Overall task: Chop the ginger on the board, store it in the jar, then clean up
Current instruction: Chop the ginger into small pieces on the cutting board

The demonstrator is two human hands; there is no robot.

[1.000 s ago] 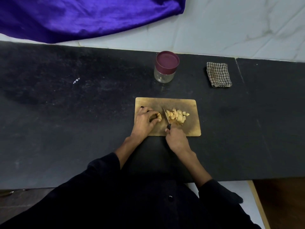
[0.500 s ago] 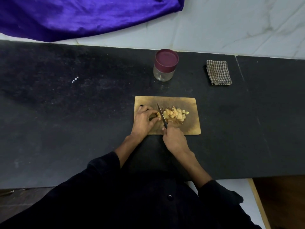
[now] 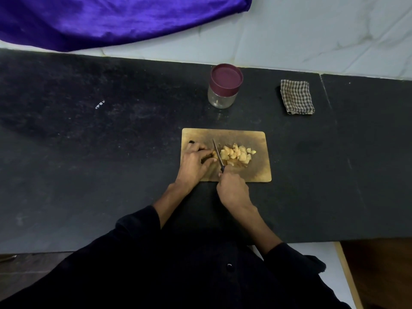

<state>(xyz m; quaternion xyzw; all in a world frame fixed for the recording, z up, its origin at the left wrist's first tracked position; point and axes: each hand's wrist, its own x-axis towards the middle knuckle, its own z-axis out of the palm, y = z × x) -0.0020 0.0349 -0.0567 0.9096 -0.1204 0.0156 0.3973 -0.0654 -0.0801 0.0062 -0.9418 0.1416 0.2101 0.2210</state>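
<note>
A wooden chopping board (image 3: 256, 139) lies on the black counter. A pile of pale chopped ginger pieces (image 3: 237, 153) sits on its middle. My left hand (image 3: 196, 162) rests on the board's left part, fingers curled over a small remaining piece of ginger (image 3: 214, 154). My right hand (image 3: 231, 188) grips the dark handle of a small knife (image 3: 217, 153), whose blade stands between the held piece and the pile. A glass jar (image 3: 223, 99) with a maroon lid stands behind the board, shut.
A folded checked cloth (image 3: 297, 97) lies at the back right of the black counter (image 3: 111, 152). Purple fabric (image 3: 111, 18) drapes over the white wall at the back left. The counter's front edge runs below my arms.
The knife blade has shifted left from the pile toward the piece under my left hand. My right hand moved slightly left with it. The left hand stays put.
</note>
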